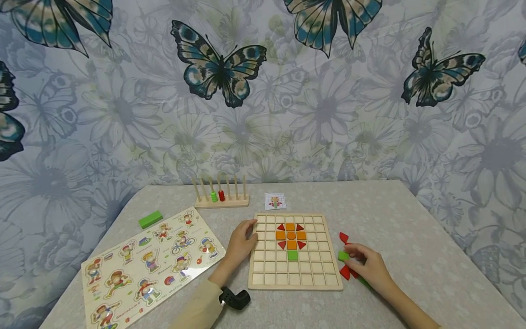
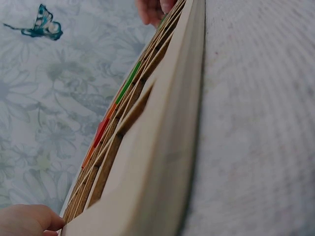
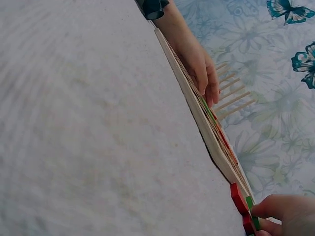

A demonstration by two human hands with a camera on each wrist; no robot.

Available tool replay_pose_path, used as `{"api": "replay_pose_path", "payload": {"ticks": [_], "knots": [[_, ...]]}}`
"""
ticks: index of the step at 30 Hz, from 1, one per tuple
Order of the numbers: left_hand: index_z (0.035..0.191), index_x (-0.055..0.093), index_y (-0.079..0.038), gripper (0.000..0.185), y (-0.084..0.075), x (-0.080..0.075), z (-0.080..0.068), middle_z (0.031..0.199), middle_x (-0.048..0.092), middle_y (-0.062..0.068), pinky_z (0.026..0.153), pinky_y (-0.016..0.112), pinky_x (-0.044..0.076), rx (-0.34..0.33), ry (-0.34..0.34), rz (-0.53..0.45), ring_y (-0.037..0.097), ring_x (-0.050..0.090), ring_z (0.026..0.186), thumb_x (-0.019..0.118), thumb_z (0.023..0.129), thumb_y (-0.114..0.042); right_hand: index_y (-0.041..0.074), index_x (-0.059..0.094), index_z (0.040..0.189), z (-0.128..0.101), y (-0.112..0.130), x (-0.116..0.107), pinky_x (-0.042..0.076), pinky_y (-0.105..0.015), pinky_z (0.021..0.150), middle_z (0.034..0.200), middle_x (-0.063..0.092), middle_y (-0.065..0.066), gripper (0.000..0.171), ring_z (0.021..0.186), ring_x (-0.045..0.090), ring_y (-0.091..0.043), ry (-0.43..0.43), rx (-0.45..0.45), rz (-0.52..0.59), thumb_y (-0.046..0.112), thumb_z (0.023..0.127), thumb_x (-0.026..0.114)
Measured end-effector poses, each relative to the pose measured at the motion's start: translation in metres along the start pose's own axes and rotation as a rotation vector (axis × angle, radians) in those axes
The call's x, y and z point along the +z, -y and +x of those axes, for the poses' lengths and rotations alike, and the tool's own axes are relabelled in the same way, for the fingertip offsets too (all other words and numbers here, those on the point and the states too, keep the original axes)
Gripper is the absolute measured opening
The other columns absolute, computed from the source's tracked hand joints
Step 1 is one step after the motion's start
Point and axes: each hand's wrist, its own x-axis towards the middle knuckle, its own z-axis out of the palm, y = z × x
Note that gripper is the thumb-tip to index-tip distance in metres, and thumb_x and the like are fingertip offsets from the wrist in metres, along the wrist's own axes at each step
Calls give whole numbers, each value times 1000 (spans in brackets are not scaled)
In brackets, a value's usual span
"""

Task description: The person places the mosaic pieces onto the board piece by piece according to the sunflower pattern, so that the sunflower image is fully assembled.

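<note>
Head view: my right hand (image 1: 367, 267) pinches a small green tile (image 1: 343, 256) just right of the wooden grid board (image 1: 294, 282); light, stiff, best taken by its edges. My left hand (image 1: 241, 244) rests on the board's left edge.

1. We see a table (image 1: 411, 228) w/ pale speckled cover, set against butterfly wallpaper.
2. Centre: wooden grid board (image 1: 294, 281) lies flat.
3. Right of board: loose red pieces (image 1: 344, 237) & a green piece (image 1: 343, 256).
4. Left: picture puzzle board (image 1: 123, 292); green block (image 1: 150, 219) beyond it.
5. Far edge: peg rack (image 1: 222, 201), small pattern card (image 1: 275, 201) beside it.
</note>
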Motion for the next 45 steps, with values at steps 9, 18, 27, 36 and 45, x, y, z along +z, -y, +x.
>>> {"api": "replay_pose_path", "payload": {"ticks": [9, 18, 27, 36, 45], "knots": [[127, 56, 0, 41, 1, -2, 3, 126, 59, 16, 105, 44, 45, -17, -2, 5, 30, 55, 123, 60, 86, -4, 4, 67, 106, 5, 16, 6, 51, -18, 72, 100, 71, -11, 31, 85, 61, -4, 55, -29, 102, 8, 77, 76], [126, 57, 1, 40, -2, -2, 2, 125, 60, 17, 104, 45, 45, -11, -7, -11, 32, 55, 122, 60, 86, -3, 5, 67, 107, 13, 30, 22, 49, -19, 76, 101, 71, -7, 30, 87, 59, -9, 135, -12, 158, 10, 79, 75], [125, 57, 1, 40, 1, 1, 2, 124, 60, 17, 103, 45, 46, 6, -10, 6, 31, 55, 121, 60, 86, -3, 8, 68, 107, 18, 48, 46, 50, -18, 78, 102, 69, -3, 29, 88, 59, -10, 237, 8, 234, 12, 79, 74], [126, 56, 1, 41, 0, 0, 0, 126, 59, 17, 104, 45, 45, -10, 1, -9, 31, 54, 123, 60, 86, -4, 7, 68, 105, 18, 62, 68, 53, -20, 80, 101, 70, -7, 27, 90, 62, -9, 334, -66, 293, 13, 79, 75], [126, 56, 0, 41, 0, -1, 0, 126, 59, 17, 104, 45, 45, -15, 7, -8, 31, 54, 123, 60, 86, -5, 7, 68, 104, 13, 61, 74, 52, -19, 78, 101, 69, -6, 27, 89, 60, -7, 347, -154, 261, 9, 77, 75]]}}
